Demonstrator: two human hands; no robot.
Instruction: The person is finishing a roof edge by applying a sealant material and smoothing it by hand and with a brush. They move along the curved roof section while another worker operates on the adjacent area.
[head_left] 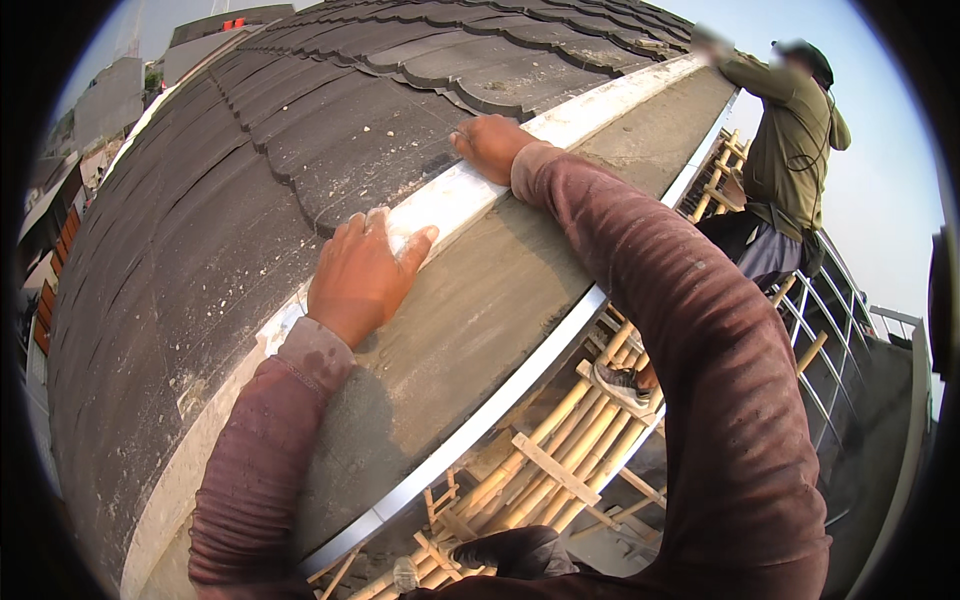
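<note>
A long white board (pixel 437 215) lies along the upper edge of a grey mortar ledge (pixel 460 310), right beside the dark roof tiles (pixel 240 235). My left hand (pixel 365 275) grips it at the nearer part, fingers over the tile side and thumb toward the ledge. Farther up the same board, my right hand (pixel 492 148) is closed over it, with the fingertips on the tile side. The undersides of both hands are hidden. Sun lights the mortar, which looks smooth and slightly damp in places.
A co-worker (pixel 795 150) in an olive top is at the board's far end, arms stretched toward it. A shiny metal strip (pixel 470 425) borders the ledge's outer edge. Below it, bamboo scaffolding (pixel 565 435) drops away. Crumbs of mortar dot the tiles.
</note>
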